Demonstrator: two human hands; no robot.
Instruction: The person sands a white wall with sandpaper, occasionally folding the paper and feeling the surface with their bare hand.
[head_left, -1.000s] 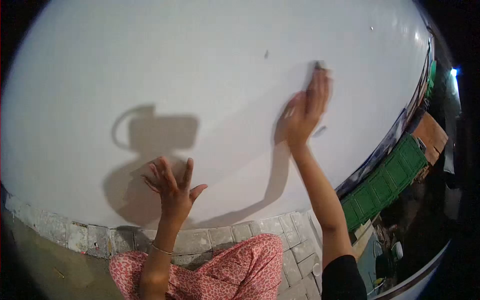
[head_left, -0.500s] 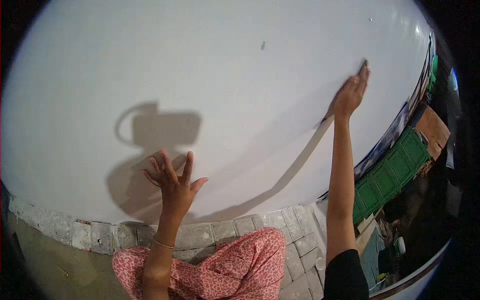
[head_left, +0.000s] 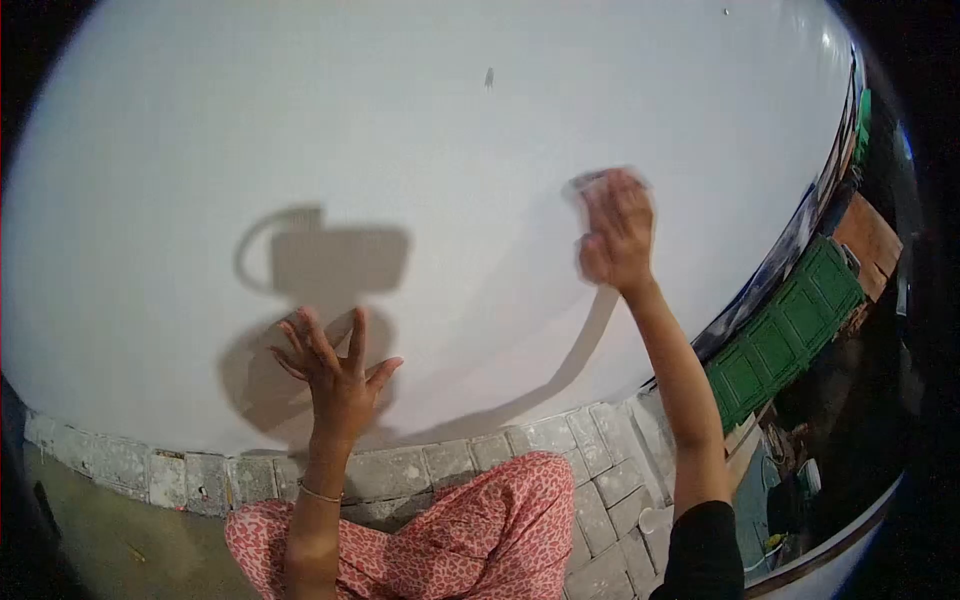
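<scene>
A smooth white wall [head_left: 480, 200] fills most of the view. My left hand [head_left: 338, 385] is spread against its lower part, fingers apart, holding nothing. Higher and to the right, my right hand [head_left: 620, 235] lies against the wall, blurred by motion. A thin, greyish flat piece [head_left: 585, 183] shows at its fingertips, pressed to the wall under the fingers; its kind cannot be made out. A small grey mark [head_left: 489, 77] is on the wall above, between the two hands.
Grey paving blocks [head_left: 385, 470] run along the wall's foot, by my pink patterned trousers [head_left: 480, 520]. A green plastic panel [head_left: 790, 335] and a brown board [head_left: 866, 245] stand at the right. A small white cup-like item [head_left: 655, 520] is on the paving.
My right hand has swept left and somewhat down across the wall, its back now facing me. My left hand has stayed in nearly the same place, and the view has shifted slightly.
</scene>
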